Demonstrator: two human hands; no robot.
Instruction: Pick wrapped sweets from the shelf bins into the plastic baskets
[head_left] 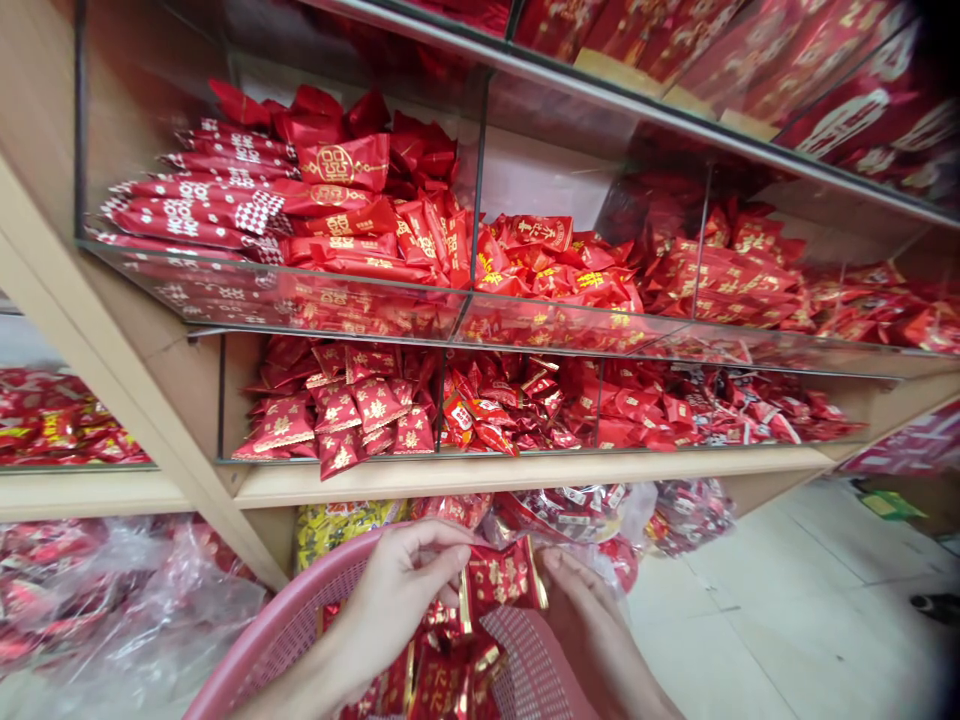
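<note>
Over a pink plastic basket [262,640], my left hand [405,580] pinches the left edge of a small red candy packet [501,580] with gold lettering and gold ends. At the packet's other end is my right hand [581,590], its thumb and fingertips closed on the gold edge. More red and gold packets [442,675] lie inside the basket below, partly covered by my left forearm. On the lower shelf in front, similar red packets with gold print [360,405] sit in a heap, one hanging over the front edge.
Clear dividers split the wooden shelves [525,475] into compartments of red packets [337,220]. Under the bottom board are a bag of yellow packets [341,525] and clear bags [577,515]. A plastic-wrapped heap [150,600] lies at left. Tiled floor [750,620] extends at right.
</note>
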